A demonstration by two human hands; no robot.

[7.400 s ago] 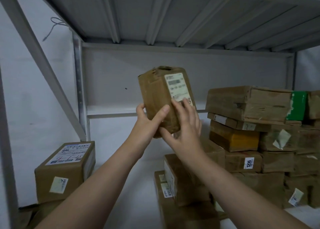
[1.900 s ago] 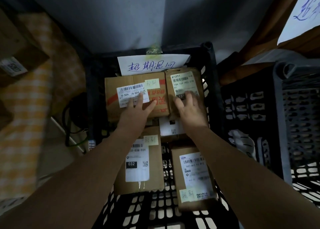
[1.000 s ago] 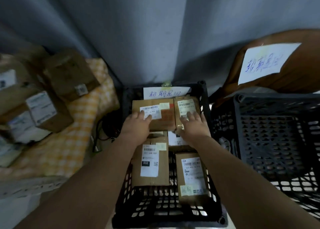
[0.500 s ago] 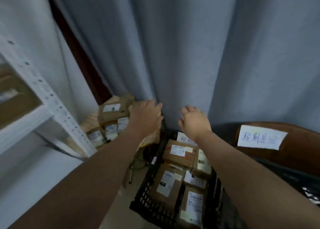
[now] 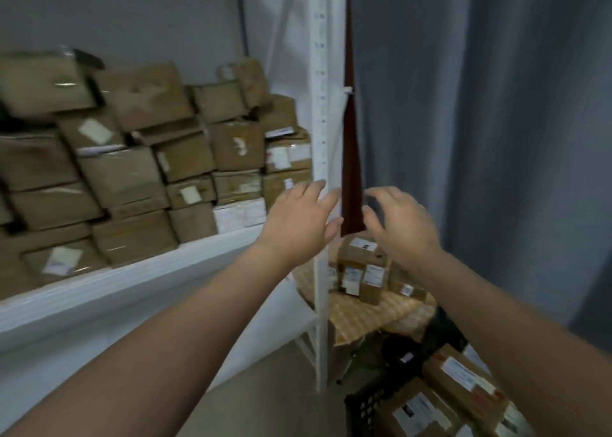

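Note:
My left hand is raised in the air with fingers spread, in front of the white shelf post, holding nothing. Beside it, my right hand is also raised with loosely bent fingers and is empty. A stack of brown cardboard parcels fills the white shelf to the left of both hands. At the lower right a black plastic crate holds labelled parcels.
More small parcels sit on a yellow checked cloth behind the post. A grey curtain hangs on the right. Bare floor lies below the shelf.
My view has swung up and left from the crate to the shelf. Both hands have risen with it, still empty; earlier they rested on parcels in the crate.

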